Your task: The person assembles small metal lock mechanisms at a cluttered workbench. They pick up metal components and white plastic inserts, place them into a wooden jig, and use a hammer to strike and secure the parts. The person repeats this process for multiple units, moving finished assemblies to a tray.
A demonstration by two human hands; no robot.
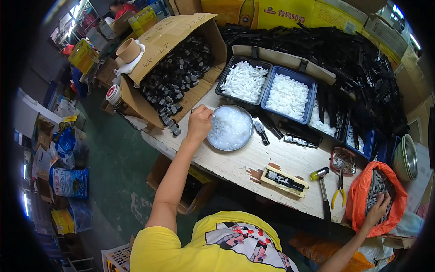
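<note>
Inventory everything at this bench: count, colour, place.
Cardboard box: one, brown, bench left
Metal bowl: one, silver, beside box
Bins: at least four, black and blue, middle
Parts heap: uncountable, black, bench rear
Cartons: several, yellow, rear
Loose parts: several, black, before bins
Fixture: one, cream, bench front
Hammer: one, black and yellow, beside fixture
Pliers: one, yellow, beside hammer
Tray: one, red, behind pliers
Plastic bag: one, orange, bench right
Nested bowls: several, green, silver, right
Left hand: one, bare, at bowl
Right hand: one, bare, in bag
</note>
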